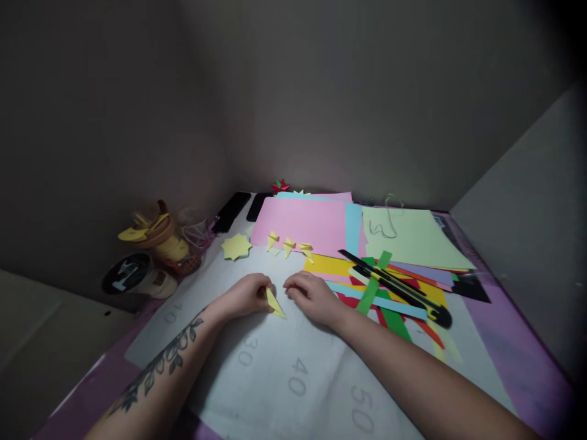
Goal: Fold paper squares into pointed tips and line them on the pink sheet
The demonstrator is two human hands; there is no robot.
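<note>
1. Left hand (pixel 251 293): fingertips pinched on the folded yellow paper (pixel 275 305).
2. Folded yellow paper: between the hands, its tip jutting free.
3. Right hand (pixel 316 298): loosely curled, half open, apparently empty.
4. Coloured strips (pixel 368 296): right of the hands.

Two hands work with a small folded yellow paper above a white sheet with printed numbers.
The left hand (pixel 250 294) pinches the folded yellow paper (pixel 275 304); the right hand (pixel 312 297) is just beside, its fingers curled and apart from this paper. Beyond the hands there are three small folded yellow pieces (pixel 288 247) in a row near a pink sheet (pixel 305 221), and a yellow star shape (pixel 236 247) to the left. At the right, a long black tool (pixel 398 285) lies over coloured paper strips (pixel 368 296).
</note>
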